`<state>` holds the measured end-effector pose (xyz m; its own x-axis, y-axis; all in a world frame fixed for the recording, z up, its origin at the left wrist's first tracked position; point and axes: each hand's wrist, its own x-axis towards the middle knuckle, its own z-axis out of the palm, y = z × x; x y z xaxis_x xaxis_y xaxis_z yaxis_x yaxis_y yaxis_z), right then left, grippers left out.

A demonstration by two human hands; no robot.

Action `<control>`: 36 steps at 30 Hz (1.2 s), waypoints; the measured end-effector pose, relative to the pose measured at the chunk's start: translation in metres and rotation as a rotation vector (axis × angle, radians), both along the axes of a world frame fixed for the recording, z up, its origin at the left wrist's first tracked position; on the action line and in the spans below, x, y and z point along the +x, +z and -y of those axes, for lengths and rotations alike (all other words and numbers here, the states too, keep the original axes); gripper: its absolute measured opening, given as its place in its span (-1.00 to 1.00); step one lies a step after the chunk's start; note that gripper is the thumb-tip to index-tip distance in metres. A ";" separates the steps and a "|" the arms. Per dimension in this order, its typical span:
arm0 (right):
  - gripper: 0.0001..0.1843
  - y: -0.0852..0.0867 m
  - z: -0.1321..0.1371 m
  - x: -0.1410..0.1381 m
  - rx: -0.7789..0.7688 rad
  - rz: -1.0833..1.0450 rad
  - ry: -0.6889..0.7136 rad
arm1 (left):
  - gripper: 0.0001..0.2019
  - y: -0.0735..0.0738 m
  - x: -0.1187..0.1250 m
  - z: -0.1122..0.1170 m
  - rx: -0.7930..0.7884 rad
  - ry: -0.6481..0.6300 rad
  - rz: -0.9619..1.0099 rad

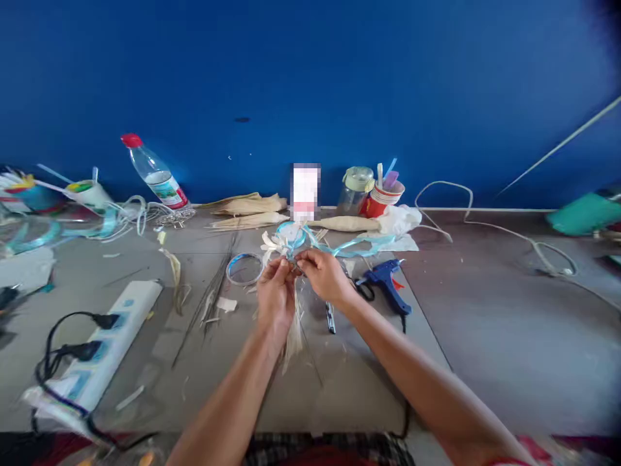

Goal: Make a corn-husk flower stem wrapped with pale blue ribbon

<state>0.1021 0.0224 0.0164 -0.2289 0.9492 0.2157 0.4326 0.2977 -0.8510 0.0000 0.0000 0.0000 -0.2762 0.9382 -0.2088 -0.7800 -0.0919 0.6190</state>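
My left hand point(277, 291) is closed around the base of a white flower-like piece point(272, 243) with curled petals. Pale fibre strips point(292, 343) hang down below that hand. Close beside it, my right hand point(326, 277) is bent in a pinch at the same spot, its fingertips by light blue ribbon point(356, 250) that trails off to the right. What exactly the right fingertips grip is too small to tell. A roll of blue-lined tape point(244, 268) lies left of the hands. Right of them rest a blue glue gun point(389, 285) and a box cutter point(330, 318).
A white power strip point(114, 343) with black plugs sits at left. Thin wires point(206, 298) lie beside the hands. Along the blue wall stand a tilted plastic bottle point(158, 175), dried husk bundles point(252, 206), a jar point(356, 191) and a red cup point(383, 197). A white cable point(509, 236) crosses the right side.
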 end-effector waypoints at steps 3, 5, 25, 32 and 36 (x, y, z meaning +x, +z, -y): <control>-0.83 0.002 0.001 -0.001 -0.029 0.041 0.005 | -0.86 -0.001 -0.001 0.000 -0.011 -0.022 -0.015; -0.83 0.003 0.003 -0.001 -0.001 0.117 0.002 | -0.87 0.000 0.000 0.000 -0.024 -0.034 -0.021; -0.87 0.010 -0.003 0.009 0.288 0.495 -0.035 | -0.79 0.002 0.002 0.001 -0.042 -0.189 -0.062; -0.88 0.017 0.001 0.015 0.397 0.736 -0.063 | -0.80 0.005 0.005 0.004 0.043 -0.219 -0.261; -0.86 0.021 0.001 0.016 0.363 0.785 -0.028 | -0.84 0.005 0.004 0.003 0.047 -0.240 -0.382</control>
